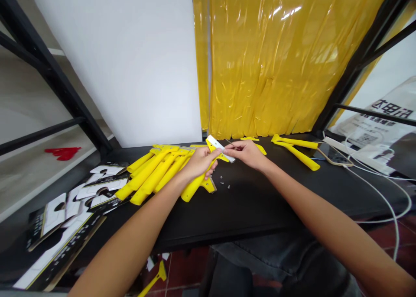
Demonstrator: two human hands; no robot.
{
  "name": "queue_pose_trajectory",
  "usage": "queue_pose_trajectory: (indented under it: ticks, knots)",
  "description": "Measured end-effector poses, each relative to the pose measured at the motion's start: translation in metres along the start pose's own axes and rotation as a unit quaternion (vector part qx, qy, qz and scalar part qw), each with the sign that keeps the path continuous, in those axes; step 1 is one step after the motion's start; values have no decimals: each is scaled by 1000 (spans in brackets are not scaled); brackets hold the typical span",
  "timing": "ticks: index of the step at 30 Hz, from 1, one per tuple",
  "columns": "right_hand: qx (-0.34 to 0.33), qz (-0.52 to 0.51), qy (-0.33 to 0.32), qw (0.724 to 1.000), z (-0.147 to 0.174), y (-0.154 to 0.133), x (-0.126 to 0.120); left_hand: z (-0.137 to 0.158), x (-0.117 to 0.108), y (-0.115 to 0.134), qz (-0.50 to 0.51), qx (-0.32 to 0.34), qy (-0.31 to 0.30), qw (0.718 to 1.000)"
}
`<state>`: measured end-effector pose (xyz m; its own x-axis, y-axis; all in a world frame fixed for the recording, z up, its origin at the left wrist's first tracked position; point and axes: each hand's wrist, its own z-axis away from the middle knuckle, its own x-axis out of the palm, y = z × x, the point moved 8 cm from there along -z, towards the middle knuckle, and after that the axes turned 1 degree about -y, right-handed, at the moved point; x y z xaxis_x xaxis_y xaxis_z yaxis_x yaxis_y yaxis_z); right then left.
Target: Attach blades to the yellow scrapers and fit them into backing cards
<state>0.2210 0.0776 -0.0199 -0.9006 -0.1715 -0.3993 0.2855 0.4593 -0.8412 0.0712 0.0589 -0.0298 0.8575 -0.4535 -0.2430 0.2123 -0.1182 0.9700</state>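
Note:
My left hand (199, 162) is closed around a yellow scraper (193, 188), its head tilted up and bearing a white and metal strip. My right hand (249, 153) is closed in a pinch at the right end of that head. A thin dark piece shows by its fingers, too small to name. Below the held scraper lies another yellow scraper head (208, 184) with a metal edge. Several small screws (222, 183) are scattered on the black table (260, 201) just right of it. To the left, several yellow scrapers (156, 171) lie in an overlapping row.
Black and white cards (69, 210) are piled at the left. Two yellow handles (300, 152) lie at the right, beside a phone (334, 153) and white cables (386, 201). A white panel (139, 63) and yellow sheeting (276, 63) stand behind. Another yellow scraper (156, 279) is below the table edge.

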Motion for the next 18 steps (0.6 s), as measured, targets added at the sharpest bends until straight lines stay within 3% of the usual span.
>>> queue_pose_trajectory:
  ticks: [12,18]
  knots:
    - [-15,14,12,1000,2,-7,1,-6,-1,-5,-29,31,4,999]
    - [0,41,-18,999,1,-2,0,-5,1,-4,-26,37,-3,999]
